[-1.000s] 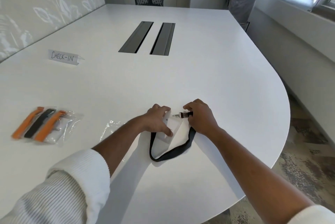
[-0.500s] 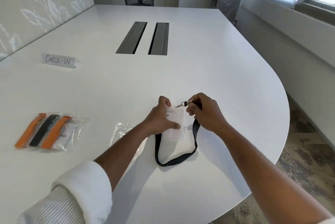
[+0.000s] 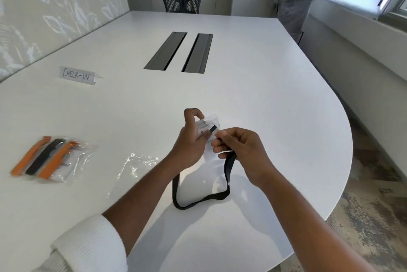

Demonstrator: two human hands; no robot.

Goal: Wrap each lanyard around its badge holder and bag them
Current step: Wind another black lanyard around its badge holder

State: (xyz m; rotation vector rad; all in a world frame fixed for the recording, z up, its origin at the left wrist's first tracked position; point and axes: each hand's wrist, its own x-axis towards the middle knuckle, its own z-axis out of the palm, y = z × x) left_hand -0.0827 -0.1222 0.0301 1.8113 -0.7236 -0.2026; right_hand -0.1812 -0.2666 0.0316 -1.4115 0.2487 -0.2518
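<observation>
Over the rounded white table (image 3: 264, 95), the left hand (image 3: 191, 139) gripped a clear plastic badge holder (image 3: 212, 120); the right hand (image 3: 240, 150) pinched its black fabric lanyard (image 3: 226, 174).

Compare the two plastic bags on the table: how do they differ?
The left bag holds wrapped lanyards, two orange and one black; the middle bag looks empty. The left bag bulges with its load; the middle bag lies flat and crinkled. Both are clear plastic and rest on the table, untouched.

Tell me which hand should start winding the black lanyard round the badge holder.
Probably the right hand: it already pinches the lanyard near its clip, while the left hand holds the badge holder steady.
</observation>
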